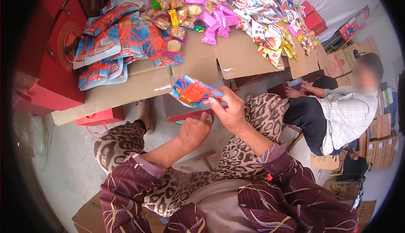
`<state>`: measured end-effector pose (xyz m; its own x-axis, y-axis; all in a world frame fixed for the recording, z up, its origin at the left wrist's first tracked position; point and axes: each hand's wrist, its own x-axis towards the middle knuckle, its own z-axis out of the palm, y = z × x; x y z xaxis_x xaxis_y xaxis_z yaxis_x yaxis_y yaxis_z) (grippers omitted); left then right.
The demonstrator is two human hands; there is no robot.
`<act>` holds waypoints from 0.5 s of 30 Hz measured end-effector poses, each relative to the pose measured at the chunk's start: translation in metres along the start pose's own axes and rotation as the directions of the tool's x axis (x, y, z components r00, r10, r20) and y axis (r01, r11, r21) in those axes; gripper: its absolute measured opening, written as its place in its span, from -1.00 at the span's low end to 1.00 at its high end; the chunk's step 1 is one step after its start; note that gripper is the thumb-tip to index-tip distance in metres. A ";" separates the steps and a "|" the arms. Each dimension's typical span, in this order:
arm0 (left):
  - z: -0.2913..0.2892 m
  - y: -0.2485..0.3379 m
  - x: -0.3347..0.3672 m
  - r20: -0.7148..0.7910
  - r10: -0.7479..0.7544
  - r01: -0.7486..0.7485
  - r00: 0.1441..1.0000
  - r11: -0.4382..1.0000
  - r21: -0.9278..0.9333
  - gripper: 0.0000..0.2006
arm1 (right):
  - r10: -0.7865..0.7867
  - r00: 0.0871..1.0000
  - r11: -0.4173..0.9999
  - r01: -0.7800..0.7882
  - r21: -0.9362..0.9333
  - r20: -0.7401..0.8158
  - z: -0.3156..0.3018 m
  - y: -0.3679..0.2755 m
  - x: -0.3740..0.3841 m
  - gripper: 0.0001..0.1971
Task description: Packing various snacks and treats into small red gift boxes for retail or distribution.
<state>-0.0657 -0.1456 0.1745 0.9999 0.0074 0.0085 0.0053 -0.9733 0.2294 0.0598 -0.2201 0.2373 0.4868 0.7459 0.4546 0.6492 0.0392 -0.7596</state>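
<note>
At centre frame, the right hand [231,109] pinches a blue-red packet [195,93]; the left hand [195,130] curls beside a red-edged box [179,117], grip unclear.

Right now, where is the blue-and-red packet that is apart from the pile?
In the head view, the blue-and-red packet is near the centre, held in the right hand, pictured above the left hand and below the cardboard.
</note>
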 end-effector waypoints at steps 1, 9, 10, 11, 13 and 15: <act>0.004 -0.002 0.000 -0.024 0.002 -0.003 1.000 1.000 -0.010 -0.86 | -0.011 1.000 1.000 0.011 -0.013 -0.016 0.000 0.000 -0.001 -0.91; 0.022 0.005 0.005 0.044 -0.048 0.044 0.998 0.995 0.089 -0.68 | 0.191 0.949 0.982 -0.186 -0.044 0.250 0.018 0.036 -0.020 -0.81; 0.022 0.005 0.004 0.010 -0.056 0.055 0.998 0.994 0.096 -0.64 | 0.145 0.955 0.989 -0.142 -0.029 0.259 0.017 0.035 -0.021 -0.80; 0.022 0.006 0.003 -0.024 -0.063 0.065 0.998 0.992 0.103 -0.60 | 0.098 0.959 0.995 -0.098 -0.014 0.266 0.015 0.033 -0.021 -0.78; 0.024 0.007 0.007 -0.067 -0.046 0.054 0.997 0.991 0.121 -0.58 | 0.126 0.947 0.991 -0.110 -0.071 0.296 -0.003 0.034 -0.018 -0.74; 0.028 0.006 0.004 -0.098 -0.041 0.056 0.994 0.987 0.149 -0.56 | 0.088 0.898 0.976 0.009 -0.219 0.430 -0.012 0.039 -0.020 -0.71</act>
<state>-0.0615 -0.1576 0.1490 0.9931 0.0701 0.0944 0.0624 -0.9946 0.0824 0.0823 -0.2414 0.2038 0.2430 0.9597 0.1415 0.7657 -0.1003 -0.6353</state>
